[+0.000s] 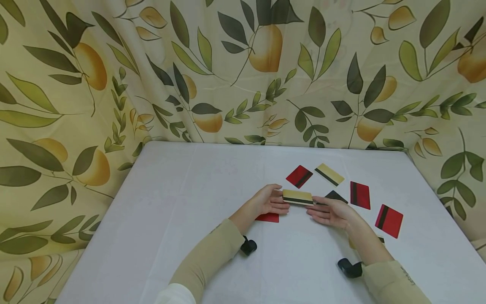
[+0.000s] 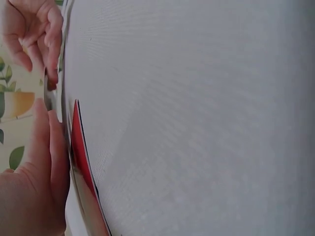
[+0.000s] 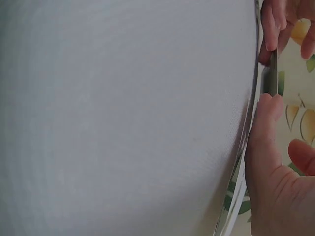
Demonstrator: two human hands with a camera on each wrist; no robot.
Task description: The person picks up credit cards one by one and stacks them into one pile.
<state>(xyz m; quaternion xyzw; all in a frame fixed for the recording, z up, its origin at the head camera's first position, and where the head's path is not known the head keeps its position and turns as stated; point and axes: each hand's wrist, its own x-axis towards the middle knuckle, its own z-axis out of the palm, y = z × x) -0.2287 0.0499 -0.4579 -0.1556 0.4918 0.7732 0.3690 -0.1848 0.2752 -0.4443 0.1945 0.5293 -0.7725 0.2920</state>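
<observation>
A gold card with a dark stripe (image 1: 298, 195) is held between the fingertips of both hands, raised over the table. My left hand (image 1: 267, 201) touches its left end, and my right hand (image 1: 332, 212) touches its right end. In the right wrist view the card (image 3: 269, 81) shows nearly edge-on, with both thumbs apart from it. Fingers of both hands are fairly straight. Below the left hand lies a red card (image 1: 268, 218), partly covered; the left wrist view shows this red card (image 2: 83, 152) too. Behind the right fingers lies a dark card (image 1: 337, 196).
On the white table (image 1: 171, 202) lie more striped cards: a red card (image 1: 299, 176), a gold card (image 1: 329, 174), a red card (image 1: 360, 195) and another red card (image 1: 389, 221). The right forearm partly hides a yellowish card (image 1: 352, 244). A patterned curtain (image 1: 235, 97) surrounds the table.
</observation>
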